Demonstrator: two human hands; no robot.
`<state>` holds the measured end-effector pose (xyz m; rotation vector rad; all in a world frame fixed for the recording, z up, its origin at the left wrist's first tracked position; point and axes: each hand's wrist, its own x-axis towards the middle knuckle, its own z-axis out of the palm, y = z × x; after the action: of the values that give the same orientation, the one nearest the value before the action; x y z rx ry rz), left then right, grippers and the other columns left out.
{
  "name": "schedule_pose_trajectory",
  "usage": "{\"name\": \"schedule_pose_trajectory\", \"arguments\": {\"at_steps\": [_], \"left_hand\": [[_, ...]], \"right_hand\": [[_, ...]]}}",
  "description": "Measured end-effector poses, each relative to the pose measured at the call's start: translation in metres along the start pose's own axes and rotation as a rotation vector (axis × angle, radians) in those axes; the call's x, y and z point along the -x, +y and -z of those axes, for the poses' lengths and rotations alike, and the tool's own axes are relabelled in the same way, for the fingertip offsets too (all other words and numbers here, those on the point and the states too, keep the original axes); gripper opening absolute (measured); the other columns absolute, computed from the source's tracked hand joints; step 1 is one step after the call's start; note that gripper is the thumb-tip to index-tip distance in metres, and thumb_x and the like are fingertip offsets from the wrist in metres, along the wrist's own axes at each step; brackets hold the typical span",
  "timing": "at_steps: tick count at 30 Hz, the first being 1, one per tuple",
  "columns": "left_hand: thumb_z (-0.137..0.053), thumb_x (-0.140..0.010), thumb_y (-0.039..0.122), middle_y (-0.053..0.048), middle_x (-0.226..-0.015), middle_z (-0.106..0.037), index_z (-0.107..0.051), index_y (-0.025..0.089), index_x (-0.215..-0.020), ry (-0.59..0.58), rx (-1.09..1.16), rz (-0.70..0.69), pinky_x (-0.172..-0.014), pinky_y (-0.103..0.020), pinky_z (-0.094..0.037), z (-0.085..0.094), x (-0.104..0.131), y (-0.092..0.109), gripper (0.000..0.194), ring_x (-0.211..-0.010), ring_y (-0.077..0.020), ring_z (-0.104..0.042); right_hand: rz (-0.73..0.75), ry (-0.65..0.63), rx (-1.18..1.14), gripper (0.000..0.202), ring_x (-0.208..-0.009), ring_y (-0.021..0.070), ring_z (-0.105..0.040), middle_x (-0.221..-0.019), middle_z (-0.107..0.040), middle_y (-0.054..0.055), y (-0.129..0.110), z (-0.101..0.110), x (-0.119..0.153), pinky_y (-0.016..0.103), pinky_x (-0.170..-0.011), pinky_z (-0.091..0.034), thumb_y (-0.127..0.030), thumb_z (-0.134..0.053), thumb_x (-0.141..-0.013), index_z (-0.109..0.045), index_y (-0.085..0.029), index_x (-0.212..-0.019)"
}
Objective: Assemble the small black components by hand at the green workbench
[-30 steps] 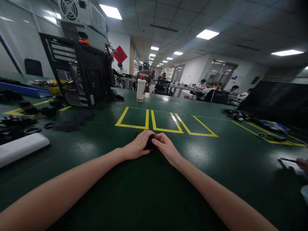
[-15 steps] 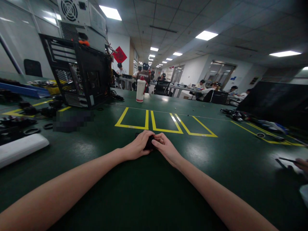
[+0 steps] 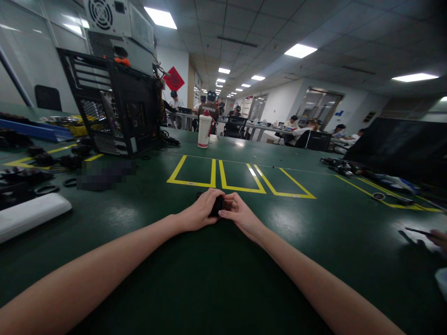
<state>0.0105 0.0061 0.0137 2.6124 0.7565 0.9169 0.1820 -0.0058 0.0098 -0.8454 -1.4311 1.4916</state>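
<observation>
A small black object point(image 3: 217, 206) is between my two hands, just in front of the yellow tape outlines point(image 3: 243, 190) on the green table point(image 3: 223, 274). My left hand point(image 3: 202, 209) is wrapped round its left side and top. On its right side, my right hand point(image 3: 238, 210) has thumb and fingers pressed against it. Most of the object is hidden by my fingers, so I cannot make out what it is.
A black computer case point(image 3: 129, 111) with grey power supplies stands back left. A white bottle point(image 3: 204, 130) is beyond the tape. Dark parts lie at both sides, near a white bar point(image 3: 33, 216). Another person's hand point(image 3: 438, 238) holds a thin dark tool at the right edge.
My right thumb has shifted slightly down and left on the black object, and more of the object's right part now shows. My left hand is almost unchanged.
</observation>
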Motion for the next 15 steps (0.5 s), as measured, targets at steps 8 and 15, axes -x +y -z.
{"name": "schedule_pose_trajectory", "arguments": {"at_steps": [8,15], "left_hand": [[-0.057,-0.07,0.016,-0.01,-0.114,-0.038,-0.026,0.02,-0.118,0.019,0.003,-0.006,-0.093,-0.04,-0.034,-0.0016,-0.0005,-0.0001,0.057,-0.108,-0.0222,-0.039],[-0.056,-0.069,0.015,-0.01,-0.113,-0.038,-0.026,0.019,-0.117,0.013,0.001,-0.013,-0.093,-0.04,-0.034,-0.0028,-0.0001,-0.0026,0.057,-0.108,-0.0224,-0.038]], "right_hand": [[-0.008,0.086,0.005,0.027,-0.091,0.0157,-0.049,-0.09,-0.053,0.002,0.0045,0.0003,-0.0028,0.035,-0.085,-0.036,-0.029,-0.061,-0.067,-0.052,-0.02,-0.091],[-0.003,0.024,-0.022,0.034,-0.092,0.0154,-0.049,-0.091,-0.053,0.001,0.003,0.0018,-0.0029,0.035,-0.086,-0.036,-0.017,-0.067,-0.059,-0.05,-0.021,-0.088]]}}
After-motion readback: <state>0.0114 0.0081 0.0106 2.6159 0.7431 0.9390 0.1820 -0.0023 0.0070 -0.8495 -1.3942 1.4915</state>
